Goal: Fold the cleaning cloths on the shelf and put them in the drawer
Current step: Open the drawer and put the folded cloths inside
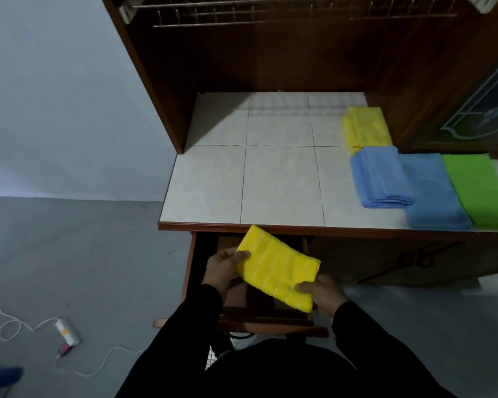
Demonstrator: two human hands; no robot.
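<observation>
Both hands, the left hand [224, 264] and the right hand [322, 294], pinched the folded yellow cloth [278, 272] with curled fingers above the open drawer [270, 326]. Uneven release risked unfolding the cloth or snagging it on the drawer front.

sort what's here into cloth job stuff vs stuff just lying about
Job: folded yellow cloth held by left hand and right hand; open drawer; cloths on the shelf.
Lying about: power strip; white cable.
</observation>
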